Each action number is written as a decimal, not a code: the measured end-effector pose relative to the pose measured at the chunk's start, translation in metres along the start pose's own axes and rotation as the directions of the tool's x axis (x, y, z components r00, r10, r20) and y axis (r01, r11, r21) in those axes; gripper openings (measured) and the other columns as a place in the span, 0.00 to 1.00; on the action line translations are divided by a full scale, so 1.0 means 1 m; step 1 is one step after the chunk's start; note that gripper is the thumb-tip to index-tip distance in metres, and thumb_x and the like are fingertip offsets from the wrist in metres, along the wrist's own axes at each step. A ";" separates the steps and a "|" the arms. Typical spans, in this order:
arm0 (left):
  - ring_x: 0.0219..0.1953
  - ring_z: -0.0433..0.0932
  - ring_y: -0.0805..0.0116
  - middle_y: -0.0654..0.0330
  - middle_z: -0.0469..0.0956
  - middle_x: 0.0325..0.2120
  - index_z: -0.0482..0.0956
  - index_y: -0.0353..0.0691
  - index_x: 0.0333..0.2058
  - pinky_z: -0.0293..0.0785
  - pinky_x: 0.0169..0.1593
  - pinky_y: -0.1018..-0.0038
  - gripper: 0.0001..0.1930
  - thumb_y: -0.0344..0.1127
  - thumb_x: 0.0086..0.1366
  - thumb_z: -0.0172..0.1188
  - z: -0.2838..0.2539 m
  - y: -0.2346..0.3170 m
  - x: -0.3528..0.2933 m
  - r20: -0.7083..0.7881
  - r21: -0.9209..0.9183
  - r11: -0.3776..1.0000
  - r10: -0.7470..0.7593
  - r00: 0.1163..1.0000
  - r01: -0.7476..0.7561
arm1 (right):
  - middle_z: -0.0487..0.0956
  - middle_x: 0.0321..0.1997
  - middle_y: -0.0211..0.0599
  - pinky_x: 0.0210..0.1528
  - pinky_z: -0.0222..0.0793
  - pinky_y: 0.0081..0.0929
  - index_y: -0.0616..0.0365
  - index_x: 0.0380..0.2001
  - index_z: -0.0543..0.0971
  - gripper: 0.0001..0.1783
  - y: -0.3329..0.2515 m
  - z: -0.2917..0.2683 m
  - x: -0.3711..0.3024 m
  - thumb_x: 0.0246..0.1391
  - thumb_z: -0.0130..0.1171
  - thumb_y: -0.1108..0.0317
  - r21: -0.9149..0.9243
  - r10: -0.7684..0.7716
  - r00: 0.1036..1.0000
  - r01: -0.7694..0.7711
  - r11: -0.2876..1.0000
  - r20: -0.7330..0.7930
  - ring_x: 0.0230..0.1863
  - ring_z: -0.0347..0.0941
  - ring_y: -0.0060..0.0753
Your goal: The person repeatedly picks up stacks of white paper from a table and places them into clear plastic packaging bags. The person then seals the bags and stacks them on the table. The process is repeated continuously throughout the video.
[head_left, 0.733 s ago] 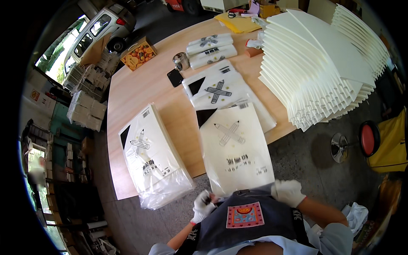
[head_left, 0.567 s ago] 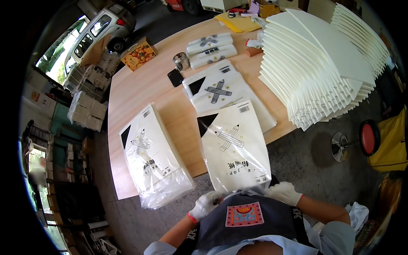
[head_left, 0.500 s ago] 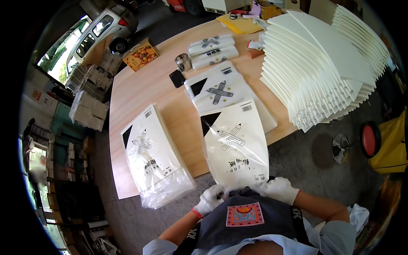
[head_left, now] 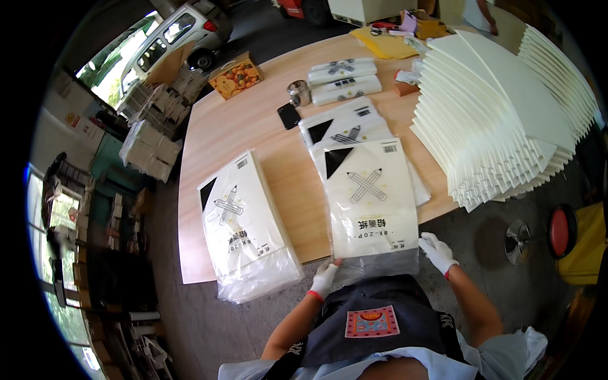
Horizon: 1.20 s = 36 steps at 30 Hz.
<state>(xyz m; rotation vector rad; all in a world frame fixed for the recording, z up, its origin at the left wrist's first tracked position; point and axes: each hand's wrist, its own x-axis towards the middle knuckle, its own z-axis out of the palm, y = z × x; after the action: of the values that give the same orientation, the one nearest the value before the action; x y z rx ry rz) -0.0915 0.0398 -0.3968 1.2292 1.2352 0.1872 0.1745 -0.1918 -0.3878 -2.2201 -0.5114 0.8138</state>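
Observation:
A clear plastic bag with white drawing paper (head_left: pixel 373 218) inside, printed with crossed pencils and a black corner, lies before me at the table's front edge. Its loose clear end hangs toward my apron. My left hand (head_left: pixel 324 278), in a white glove, grips the bag's lower left edge, a fingertip showing on top. My right hand (head_left: pixel 438 253), also gloved, is beside the bag's lower right side with fingers stretched out and apart. Under the far end of the bag lies a stack of similar printed bags (head_left: pixel 345 126). To the left is a pile of filled paper bags (head_left: pixel 237 212).
Tall fanned stacks of white sheets (head_left: pixel 487 107) occupy the table's right side. Farther back are rolled bags (head_left: pixel 345 88), a phone (head_left: pixel 289 116), a metal jar (head_left: pixel 299 93) and a fruit box (head_left: pixel 235 76). A red-topped stool (head_left: pixel 562 231) stands right. Another person (head_left: pixel 479 16) is at the far right.
My hands have moved apart from the bag's near end to its two sides. The bag now lies straighter, its clear end spread out. The view has shifted, and another person has come into sight.

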 end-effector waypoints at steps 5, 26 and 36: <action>0.25 0.69 0.74 0.60 0.70 0.21 0.73 0.37 0.31 0.66 0.28 0.74 0.05 0.32 0.62 0.54 -0.023 0.103 -0.063 -0.027 0.214 0.727 0.673 0.740 -0.653 | 0.75 0.48 0.34 0.48 0.68 0.26 0.61 0.52 0.70 0.21 -0.022 0.085 0.023 0.57 0.54 0.63 0.696 -0.133 0.913 -0.194 0.692 0.387 0.47 0.71 0.29; 0.35 0.74 0.58 0.57 0.76 0.29 0.75 0.38 0.29 0.69 0.40 0.66 0.10 0.21 0.46 0.61 -0.162 0.112 -0.042 -0.330 0.794 0.405 0.913 0.239 -0.453 | 0.79 0.27 0.37 0.31 0.72 0.27 0.59 0.41 0.75 0.18 -0.251 0.128 -0.033 0.52 0.55 0.58 0.043 -0.250 0.215 0.670 0.741 0.944 0.27 0.76 0.28; 0.41 0.73 0.55 0.56 0.76 0.32 0.77 0.44 0.32 0.69 0.42 0.64 0.08 0.36 0.52 0.61 0.092 0.148 0.058 0.466 0.696 0.094 0.695 0.547 -0.712 | 0.74 0.25 0.42 0.26 0.70 0.35 0.57 0.31 0.73 0.11 -0.382 -0.065 -0.172 0.51 0.52 0.61 -0.347 -0.770 -0.063 0.867 -0.358 0.635 0.27 0.74 0.40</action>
<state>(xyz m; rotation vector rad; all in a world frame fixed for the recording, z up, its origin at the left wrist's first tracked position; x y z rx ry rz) 0.0740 0.0843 -0.3321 2.7137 0.5008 0.2893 0.0494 -0.0630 -0.0034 -1.3672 -2.6283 -0.3065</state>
